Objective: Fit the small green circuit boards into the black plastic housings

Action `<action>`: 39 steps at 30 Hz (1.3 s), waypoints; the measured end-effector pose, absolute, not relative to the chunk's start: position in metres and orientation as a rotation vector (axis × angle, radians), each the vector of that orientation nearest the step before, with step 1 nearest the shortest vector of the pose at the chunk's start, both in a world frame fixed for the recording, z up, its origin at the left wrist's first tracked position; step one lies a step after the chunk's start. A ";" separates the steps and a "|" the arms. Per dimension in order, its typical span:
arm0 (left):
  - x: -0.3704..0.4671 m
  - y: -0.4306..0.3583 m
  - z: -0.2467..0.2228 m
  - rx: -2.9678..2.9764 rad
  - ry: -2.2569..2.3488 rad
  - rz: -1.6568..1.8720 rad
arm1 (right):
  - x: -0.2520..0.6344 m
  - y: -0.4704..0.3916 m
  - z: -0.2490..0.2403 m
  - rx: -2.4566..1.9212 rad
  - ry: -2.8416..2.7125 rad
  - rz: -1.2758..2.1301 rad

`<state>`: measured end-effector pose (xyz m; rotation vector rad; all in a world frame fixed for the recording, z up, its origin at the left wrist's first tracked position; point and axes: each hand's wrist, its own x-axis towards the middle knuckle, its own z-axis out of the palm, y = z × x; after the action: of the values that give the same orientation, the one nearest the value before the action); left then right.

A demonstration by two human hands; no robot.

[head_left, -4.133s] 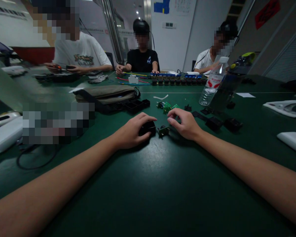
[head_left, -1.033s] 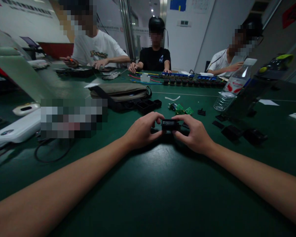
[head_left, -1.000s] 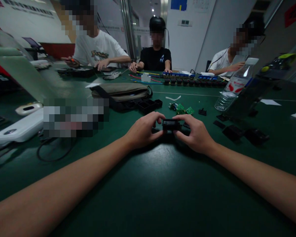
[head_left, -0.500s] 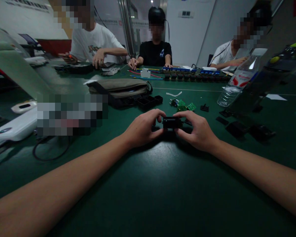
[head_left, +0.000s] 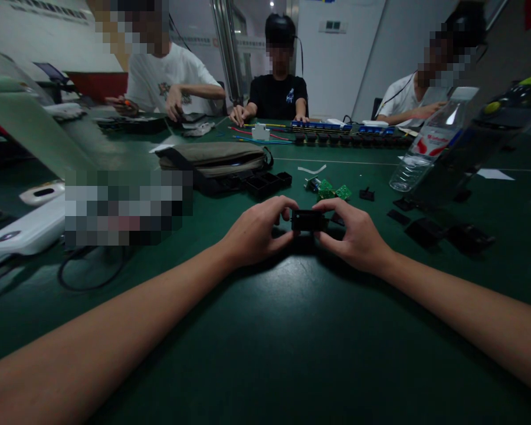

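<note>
Between my two hands is a small black plastic box (head_left: 307,220), held just over the green tabletop (head_left: 292,330). My left hand (head_left: 265,227) pinches its left end between thumb and fingers. At its right end, my right hand (head_left: 347,230) grips with thumb and forefinger. Dark shadow hides the box's underside and inner detail. Just beyond my fingers lie small green circuit boards (head_left: 331,189) and a little black plastic part (head_left: 367,193). Black open trays (head_left: 268,183) sit behind my left hand.
A grey-brown bag (head_left: 216,158) lies past the trays. On the right are a clear water bottle (head_left: 429,144) and loose black parts (head_left: 425,233). At left sit a white device (head_left: 26,227) and a looped cable (head_left: 91,287). Several people work across the table.
The black box has tilted slightly, so its face looks plainer and darker. Both hands keep almost the same place and grip.
</note>
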<state>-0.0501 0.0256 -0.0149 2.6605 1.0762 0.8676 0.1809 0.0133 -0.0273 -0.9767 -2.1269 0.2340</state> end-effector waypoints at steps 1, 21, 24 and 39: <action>-0.050 0.025 -0.015 2.667 1.071 0.874 | 0.181 0.014 -0.027 -0.976 -2.124 0.240; -0.050 0.029 -0.016 2.671 1.141 1.051 | 0.180 0.016 -0.031 -0.936 -2.022 0.288; -0.049 0.034 -0.017 2.650 1.126 1.037 | 0.179 0.020 -0.031 -0.956 -1.997 0.301; -0.035 0.069 -0.014 2.605 1.102 0.737 | 0.170 0.039 -0.034 -0.950 -1.961 0.296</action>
<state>-0.0355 0.0690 -0.0142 2.6054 1.1021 0.7375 0.1700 0.0394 -0.0343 -0.9498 -1.9606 0.2961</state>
